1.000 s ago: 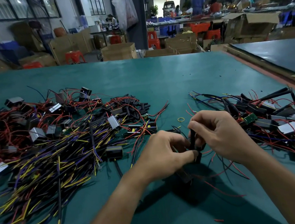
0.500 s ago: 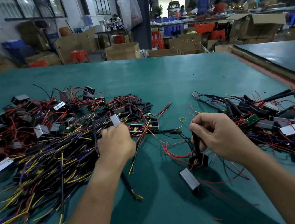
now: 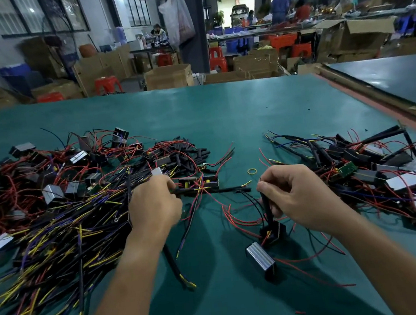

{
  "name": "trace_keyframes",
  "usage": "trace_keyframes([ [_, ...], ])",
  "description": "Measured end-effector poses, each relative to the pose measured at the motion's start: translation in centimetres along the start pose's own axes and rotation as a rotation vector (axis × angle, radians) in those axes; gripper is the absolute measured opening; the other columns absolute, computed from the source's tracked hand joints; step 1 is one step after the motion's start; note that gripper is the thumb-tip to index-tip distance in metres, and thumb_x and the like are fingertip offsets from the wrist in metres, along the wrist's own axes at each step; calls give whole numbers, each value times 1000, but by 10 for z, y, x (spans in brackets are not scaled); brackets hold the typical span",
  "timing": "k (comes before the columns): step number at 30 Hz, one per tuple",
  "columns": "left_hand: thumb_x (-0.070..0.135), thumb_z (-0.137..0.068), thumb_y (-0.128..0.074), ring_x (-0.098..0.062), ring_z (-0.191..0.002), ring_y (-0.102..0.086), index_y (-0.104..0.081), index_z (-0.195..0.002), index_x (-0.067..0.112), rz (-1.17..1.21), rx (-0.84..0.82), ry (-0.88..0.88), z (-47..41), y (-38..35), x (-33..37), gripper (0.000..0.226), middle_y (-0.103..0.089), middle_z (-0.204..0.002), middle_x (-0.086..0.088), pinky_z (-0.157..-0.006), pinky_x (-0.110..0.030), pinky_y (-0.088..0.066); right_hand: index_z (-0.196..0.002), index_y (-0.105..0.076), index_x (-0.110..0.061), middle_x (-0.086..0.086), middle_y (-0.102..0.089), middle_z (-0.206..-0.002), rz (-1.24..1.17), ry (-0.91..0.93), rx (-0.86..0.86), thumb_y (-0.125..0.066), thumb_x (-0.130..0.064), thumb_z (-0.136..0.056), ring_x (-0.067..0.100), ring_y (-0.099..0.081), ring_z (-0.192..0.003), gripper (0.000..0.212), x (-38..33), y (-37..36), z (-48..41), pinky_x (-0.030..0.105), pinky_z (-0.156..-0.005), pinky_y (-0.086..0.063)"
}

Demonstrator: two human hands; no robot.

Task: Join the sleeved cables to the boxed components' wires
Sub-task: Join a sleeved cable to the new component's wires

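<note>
At lower centre of the frame, on the green surface (image 3: 223, 118), the right hand (image 3: 294, 195) pinches a black sleeve (image 3: 268, 210) between thumb and curled fingers. It holds the sleeve upright over a black boxed component (image 3: 273, 231) whose red wires run up into it. Held so, I judge, the wire ends are gathered and point up, ready for a mate. Just below lies a silver boxed component (image 3: 260, 255) on its side, close against the black one.

Left of centre, the left hand (image 3: 155, 207) curls its fingers at the edge of the pile of sleeved cables (image 3: 53, 228). It appears to pinch one sleeved cable (image 3: 213, 190) that runs out rightward toward the other hand, though the knuckles partly hide the fingertips. This looks like picking the next cable for a joint not yet made.

Counted:
- two hands
- two boxed components at centre
- one sleeve in the right hand
- one cable in the left hand
- one loose cable (image 3: 174, 263) under the left wrist
- one yellow ring (image 3: 251, 171) above and between the hands
- one red scrap (image 3: 300, 312) at lower right

The pile at left, the heap of short sleeves (image 3: 190, 154) above it and the tangle of boxes and wires (image 3: 376, 173) at right hold too many to count. Probably stock lies left and joined work right, each within reach.
</note>
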State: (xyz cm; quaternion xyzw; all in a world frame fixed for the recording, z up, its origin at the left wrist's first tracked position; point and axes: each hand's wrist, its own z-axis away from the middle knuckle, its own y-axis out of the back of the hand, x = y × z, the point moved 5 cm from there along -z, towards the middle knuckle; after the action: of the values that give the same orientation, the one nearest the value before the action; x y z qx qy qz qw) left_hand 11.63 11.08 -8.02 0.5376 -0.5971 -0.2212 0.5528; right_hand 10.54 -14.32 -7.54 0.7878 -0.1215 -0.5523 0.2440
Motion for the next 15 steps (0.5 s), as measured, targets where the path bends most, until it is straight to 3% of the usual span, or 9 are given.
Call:
trace_keyframes([
  [4,12,-84,-66,-28,-98,-57,-63,-100,21,55,16,-76,0,-12,5,19,-65,-100,-2,-74,-39,-50,-72,-61,-16,13,-64,-64,-4,9,-1,-61,-18,-95,17,-63,-48,23,1,-1,-1,51,-58,-57],
  [10,36,-80,-69,-25,-92,-58,-65,-98,25,70,-100,-130,7,-32,14,22,-66,-83,5,-72,-35,-50,-71,-62,-17,16,-64,-67,-31,2,-15,-61,-18,-94,14,-61,-47,23,1,-4,0,44,-57,-58],
  [15,21,-77,-72,-25,-95,-62,-68,-101,26,50,-95,-157,8,-33,13,24,-70,-90,4,-74,-34,-51,-71,-62,-15,15,-66,-67,-29,-9,-8,-62,-19,-94,13,-61,-47,23,4,-3,-3,40,-55,-55],
])
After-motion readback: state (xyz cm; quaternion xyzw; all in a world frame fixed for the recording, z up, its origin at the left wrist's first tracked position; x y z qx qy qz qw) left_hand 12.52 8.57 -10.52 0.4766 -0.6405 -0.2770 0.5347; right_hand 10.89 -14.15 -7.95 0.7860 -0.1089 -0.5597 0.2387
